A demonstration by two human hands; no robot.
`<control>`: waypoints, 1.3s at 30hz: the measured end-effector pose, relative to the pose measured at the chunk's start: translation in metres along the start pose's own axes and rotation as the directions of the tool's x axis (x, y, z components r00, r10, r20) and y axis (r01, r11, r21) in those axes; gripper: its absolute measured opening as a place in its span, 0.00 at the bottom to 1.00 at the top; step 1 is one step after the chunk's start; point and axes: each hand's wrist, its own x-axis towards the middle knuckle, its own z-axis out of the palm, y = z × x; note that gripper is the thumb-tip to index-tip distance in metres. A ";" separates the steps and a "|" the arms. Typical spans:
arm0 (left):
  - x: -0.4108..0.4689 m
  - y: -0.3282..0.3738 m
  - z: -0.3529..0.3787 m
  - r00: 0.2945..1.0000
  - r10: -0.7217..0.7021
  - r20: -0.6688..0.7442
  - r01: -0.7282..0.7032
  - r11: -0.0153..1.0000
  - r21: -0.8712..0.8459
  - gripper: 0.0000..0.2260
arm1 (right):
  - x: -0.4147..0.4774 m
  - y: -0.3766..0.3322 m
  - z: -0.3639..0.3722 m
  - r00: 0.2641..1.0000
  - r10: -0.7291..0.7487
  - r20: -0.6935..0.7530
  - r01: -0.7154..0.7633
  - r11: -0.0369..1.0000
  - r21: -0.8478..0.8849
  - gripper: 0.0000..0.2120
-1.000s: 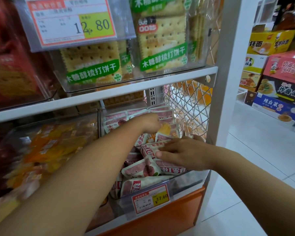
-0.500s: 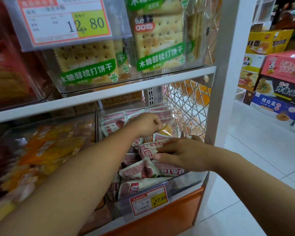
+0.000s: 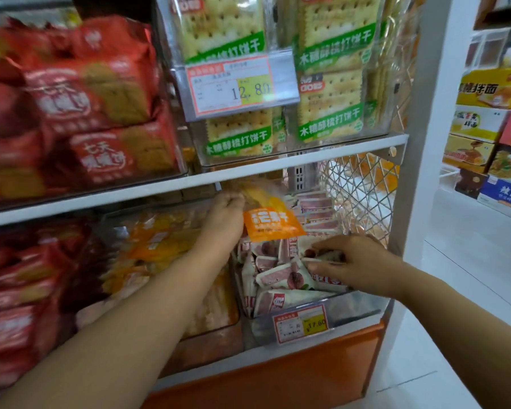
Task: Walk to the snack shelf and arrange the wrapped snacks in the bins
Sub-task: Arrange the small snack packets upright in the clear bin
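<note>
My left hand (image 3: 226,215) grips an orange wrapped snack (image 3: 270,221) by its top and holds it lifted above the clear bin (image 3: 357,305) on the lower shelf. That bin holds several white and pink wrapped snacks (image 3: 278,277). My right hand (image 3: 354,262) rests inside the bin at its right side, fingers pinched on one of the white and pink packets. To the left, a second clear bin (image 3: 213,323) holds several orange and yellow packets (image 3: 157,246).
Cracker packs (image 3: 331,119) fill the bin on the shelf above, behind a price tag (image 3: 233,87). Red biscuit bags (image 3: 80,107) fill the left side. A wire mesh panel (image 3: 363,187) and white post (image 3: 431,113) close the shelf's right end. Stacked cartons (image 3: 490,125) stand across the aisle.
My left hand has pulled the orange packet up out of the white and pink packets and raised it toward the shelf above. The view has swung left.
</note>
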 end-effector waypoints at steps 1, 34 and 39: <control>-0.005 -0.003 -0.015 0.999 0.002 -0.032 -0.002 1.000 -0.011 0.10 | 0.000 -0.002 0.002 1.000 -0.016 -0.014 0.016 1.000 -0.014 0.33; -0.028 -0.036 -0.067 0.773 0.314 0.551 -0.620 0.560 0.550 0.15 | 0.082 -0.073 0.026 0.717 -0.239 0.654 0.460 0.868 -0.187 0.34; -0.024 -0.042 -0.068 0.767 0.334 0.548 -0.624 0.589 0.514 0.14 | 0.092 -0.077 0.027 0.674 -0.149 0.723 0.450 0.860 -0.242 0.36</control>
